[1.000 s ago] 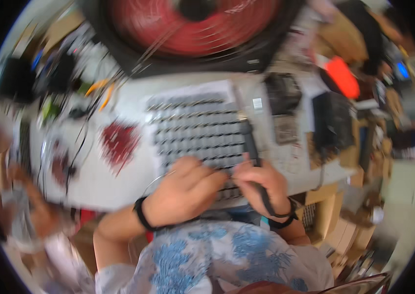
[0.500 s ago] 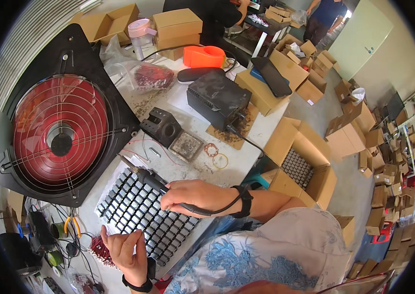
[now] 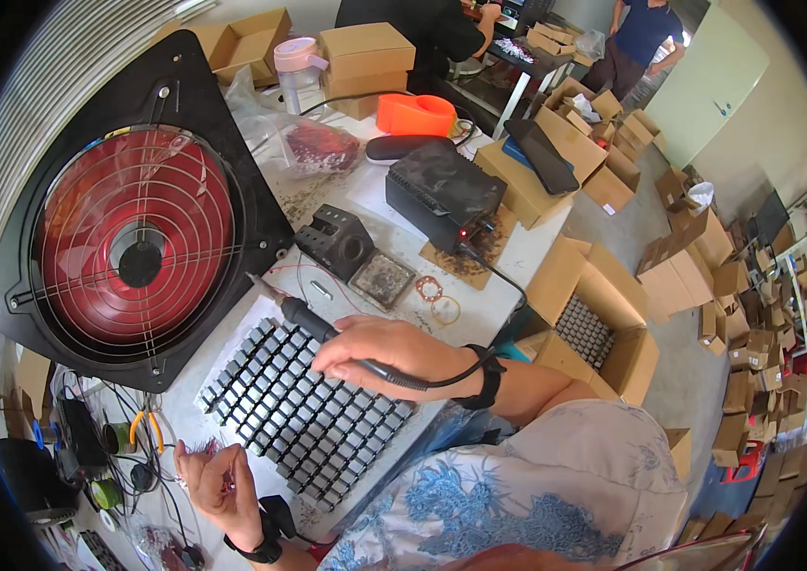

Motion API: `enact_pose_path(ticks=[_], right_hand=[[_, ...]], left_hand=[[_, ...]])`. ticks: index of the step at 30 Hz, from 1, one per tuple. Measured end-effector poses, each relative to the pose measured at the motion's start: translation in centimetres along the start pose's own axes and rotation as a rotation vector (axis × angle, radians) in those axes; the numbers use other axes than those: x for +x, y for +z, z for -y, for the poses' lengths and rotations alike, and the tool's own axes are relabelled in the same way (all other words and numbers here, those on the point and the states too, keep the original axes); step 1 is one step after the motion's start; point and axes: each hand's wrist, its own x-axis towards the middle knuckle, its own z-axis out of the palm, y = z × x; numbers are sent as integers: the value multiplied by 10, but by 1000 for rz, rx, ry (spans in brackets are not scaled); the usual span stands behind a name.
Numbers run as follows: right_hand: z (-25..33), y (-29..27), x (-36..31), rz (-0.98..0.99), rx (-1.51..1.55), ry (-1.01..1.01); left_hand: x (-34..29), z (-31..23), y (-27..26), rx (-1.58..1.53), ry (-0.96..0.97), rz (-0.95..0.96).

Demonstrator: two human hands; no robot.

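Note:
My right hand (image 3: 389, 352) is closed around a soldering iron (image 3: 308, 319), its black cord running back past my wrist. The iron's tip points up and left, above the far edge of a grid of small grey-white blocks with black frames (image 3: 303, 404). At the grid's near left corner my left hand (image 3: 218, 490) bends its fingers over a bundle of thin red wires (image 3: 203, 445). The fingertips pinch in among these wires; how many they hold is hidden. Beyond the iron stand a black iron holder (image 3: 335, 240) and its cleaning tray (image 3: 381, 283).
A large black fan with a red inside (image 3: 141, 219) stands at the left. Behind the holder sits a black soldering station (image 3: 446, 190). Cables and orange-handled pliers (image 3: 148, 428) lie at lower left. An open carton of similar blocks (image 3: 584, 328) stands right of the table. Two people are farther back.
My left hand has drawn left and down from the grid's edge onto the red wires. The iron's tip has lifted off the grid's far edge. The whole view has shifted slightly.

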Motion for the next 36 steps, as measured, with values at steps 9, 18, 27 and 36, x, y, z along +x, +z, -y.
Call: enact_pose_path(ticks=[9,18,27,36], right_hand=[[10,-2,2,-56,-97,132],[-28,12,6,-336,-166,-128],[-43,18,-1,-512,-121,-196],[-46,19,-1,-540,-140,-248]], left_hand=[[-7,17,2,70,3,-73],[-7,21,5,113,17,-103],[-10,18,9,122,-3,-60],[-10,17,11,91,3,-110]])
